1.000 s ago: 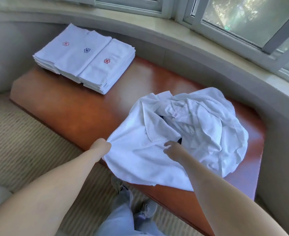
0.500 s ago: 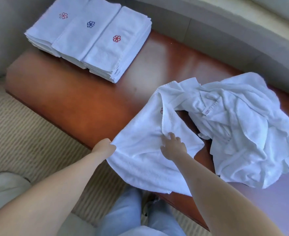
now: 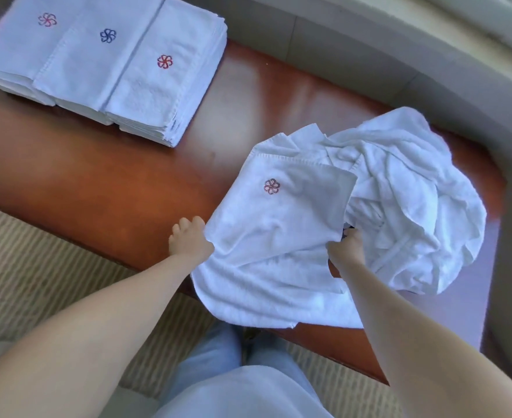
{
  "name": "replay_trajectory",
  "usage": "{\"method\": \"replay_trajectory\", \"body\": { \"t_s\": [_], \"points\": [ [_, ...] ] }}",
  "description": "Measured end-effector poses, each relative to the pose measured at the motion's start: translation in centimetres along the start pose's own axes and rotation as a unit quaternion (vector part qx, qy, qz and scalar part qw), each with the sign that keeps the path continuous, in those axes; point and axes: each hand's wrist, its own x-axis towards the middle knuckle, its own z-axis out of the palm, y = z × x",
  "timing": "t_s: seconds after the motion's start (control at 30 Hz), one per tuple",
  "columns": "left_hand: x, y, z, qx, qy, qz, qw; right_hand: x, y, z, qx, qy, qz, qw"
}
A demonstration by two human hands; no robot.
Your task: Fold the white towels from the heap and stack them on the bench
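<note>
Towel (image 3: 266, 236) now spread flat, emblem up; left hand (image 3: 189, 239), right hand (image 3: 346, 250) fingers grasping edges.

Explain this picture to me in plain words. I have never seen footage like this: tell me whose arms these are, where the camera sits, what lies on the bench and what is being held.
There is no machine here. The camera sits on a person's head and looks down, so the two bare arms coming in from the bottom are that person's own.

The reddish wooden bench carries two groups of linen. At the far left lie three stacks of folded towels, side by side, each top one with a small flower emblem. To the right lies the crumpled heap of white towels waiting to be folded.

The left hand and the right hand each grip a side of one towel, which shows a flower emblem and hangs partly over the bench's near edge.
</note>
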Motion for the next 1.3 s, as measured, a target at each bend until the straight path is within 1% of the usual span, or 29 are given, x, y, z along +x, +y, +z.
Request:
{"method": "replay_trajectory", "body": {
  "t_s": [0.07, 0.13, 0.17, 0.23, 0.3, 0.4, 0.47, 0.53, 0.6, 0.67, 0.7, 0.77, 0.83, 0.9, 0.97, 1.07, 1.13, 1.2, 1.23, 1.3],
  "points": [
    [-0.6, 0.9, 1.1, 0.058, 0.038, 0.066, 0.995, -0.6, 2.3, 0.4, -0.016, -0.064, 0.030, 0.997],
    [-1.3, 2.1, 2.3, 0.061, 0.045, 0.118, 0.990, -0.9, 3.5, 1.0, -0.074, -0.102, 0.021, 0.992],
    [-1.7, 2.8, 3.0, 0.049, 0.030, 0.140, 0.989, -1.1, 3.7, 1.3, -0.103, -0.107, 0.014, 0.989],
    [-2.8, 4.3, 4.2, -0.003, -0.029, 0.165, 0.986, -1.8, 3.8, 2.0, -0.111, -0.107, -0.031, 0.988],
    [-4.3, 6.0, 4.9, -0.083, -0.090, 0.165, 0.979, -3.1, 3.3, 2.3, -0.063, -0.102, -0.081, 0.989],
    [-6.6, 9.3, 4.9, -0.205, -0.151, 0.133, 0.958, -5.3, 2.1, 2.1, -0.036, -0.101, -0.151, 0.983],
    [-7.7, 11.6, 4.3, -0.297, -0.207, 0.074, 0.929, -7.0, 0.9, 2.3, -0.017, -0.148, -0.185, 0.971],
    [-8.2, 13.2, 3.4, -0.358, -0.248, 0.022, 0.900, -8.4, -0.1, 2.7, -0.016, -0.210, -0.213, 0.954],
    [-8.1, 13.2, 2.4, -0.380, -0.229, -0.022, 0.896, -9.5, -0.4, 3.0, -0.008, -0.273, -0.219, 0.937],
    [-8.1, 12.3, 1.3, -0.388, -0.195, -0.059, 0.899, -10.4, 0.0, 3.1, -0.014, -0.304, -0.245, 0.920],
    [-8.3, 11.7, 0.8, -0.386, -0.178, -0.068, 0.903, -10.8, 0.5, 3.3, -0.022, -0.297, -0.258, 0.919],
    [-8.5, 11.0, -0.2, -0.399, -0.154, -0.076, 0.900, -11.4, 1.6, 3.5, -0.038, -0.259, -0.248, 0.933],
    [-8.7, 11.0, -1.0, -0.445, -0.147, -0.070, 0.881, -11.8, 2.5, 3.3, -0.071, -0.242, -0.228, 0.940],
    [-9.2, 11.9, -2.2, -0.467, -0.153, -0.048, 0.870, -11.8, 2.5, 2.1, -0.095, -0.254, -0.225, 0.936],
    [-9.8, 13.9, -3.7, -0.485, -0.162, -0.017, 0.859, -11.6, 1.5, -0.3, -0.063, -0.247, -0.227, 0.940],
    [-11.4, 18.6, -6.4, -0.513, -0.178, 0.034, 0.839, -11.4, -0.7, -5.4, 0.025, -0.217, -0.202, 0.955],
    [-12.8, 22.0, -8.5, -0.530, -0.182, 0.070, 0.825, -11.5, -2.0, -9.3, 0.068, -0.189, -0.188, 0.961],
    [-14.7, 25.4, -10.7, -0.546, -0.186, 0.101, 0.811, -11.8, -2.7, -13.2, 0.096, -0.162, -0.196, 0.962],
    [-15.6, 27.0, -11.8, -0.550, -0.185, 0.119, 0.805, -12.1, -3.0, -15.1, 0.113, -0.142, -0.205, 0.962],
    [-17.2, 29.6, -14.1, -0.559, -0.185, 0.154, 0.793, -12.9, -3.6, -18.4, 0.132, -0.076, -0.236, 0.960]
  ]
}}
